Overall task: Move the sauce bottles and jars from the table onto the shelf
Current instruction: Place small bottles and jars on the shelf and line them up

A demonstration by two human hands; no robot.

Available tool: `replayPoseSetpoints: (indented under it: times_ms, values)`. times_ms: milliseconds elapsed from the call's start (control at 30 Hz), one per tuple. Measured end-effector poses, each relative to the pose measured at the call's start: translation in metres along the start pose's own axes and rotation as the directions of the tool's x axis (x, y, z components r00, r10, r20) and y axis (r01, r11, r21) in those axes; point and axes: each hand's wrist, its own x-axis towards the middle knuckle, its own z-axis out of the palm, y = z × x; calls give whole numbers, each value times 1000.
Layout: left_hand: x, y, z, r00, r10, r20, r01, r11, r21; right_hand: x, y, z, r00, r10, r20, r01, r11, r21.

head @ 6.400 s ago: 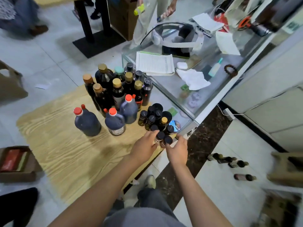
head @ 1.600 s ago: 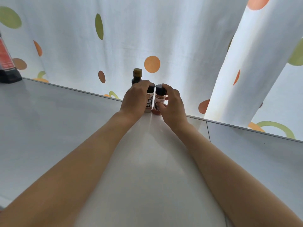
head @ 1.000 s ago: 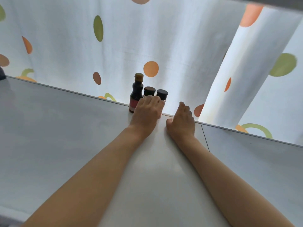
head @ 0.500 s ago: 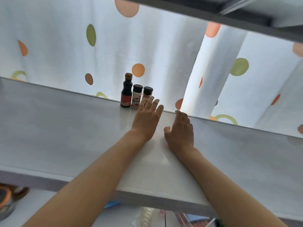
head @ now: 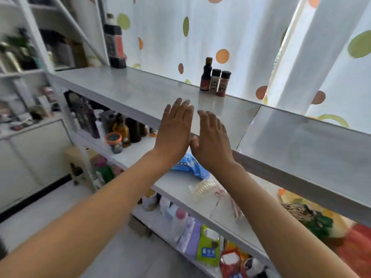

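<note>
On the grey shelf (head: 124,87), at its back edge against the dotted curtain, stand a small dark sauce bottle (head: 206,77) with a brown cap and two black-capped spice jars (head: 215,80) (head: 224,83). A large dark bottle (head: 114,43) with a red label stands at the shelf's far left end. My left hand (head: 175,133) and my right hand (head: 212,143) hover side by side at the shelf's front edge, fingers straight, holding nothing, well short of the jars.
The lower shelf (head: 180,187) holds dark bottles, an orange-lidded jar (head: 114,141), a blue bag (head: 190,165) and a clear packet. Snack packets (head: 206,251) fill the tier below. A white cabinet (head: 30,157) stands at the left.
Both hands have let go of the two spice jars on the shelf and drawn back to its front edge. The view has pulled back and swung left, showing the lower shelves.
</note>
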Motion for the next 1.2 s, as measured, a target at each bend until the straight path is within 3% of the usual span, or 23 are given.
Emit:
replayPoseSetpoints:
  times_ms: [233,500,767,967,1200]
  values:
    - [-148,-36,-41,954,-281,103,264,953,151,-65,-82,32,959,-253,130,248,967,52]
    - [-321,-81,-108,835,-541,101,485,811,328,-169,-215,69,817,-519,251,503,855,129]
    - [-555,-69,-220,598,-801,18,738,560,377,-348,-386,47,625,-703,340,619,711,333]
    - [-708,-43,-309,413,-908,-72,851,356,387,-482,-496,29,491,-818,300,665,574,477]
    - [-846,-26,-384,230,-951,-206,931,154,330,-596,-588,18,234,-923,305,709,376,597]
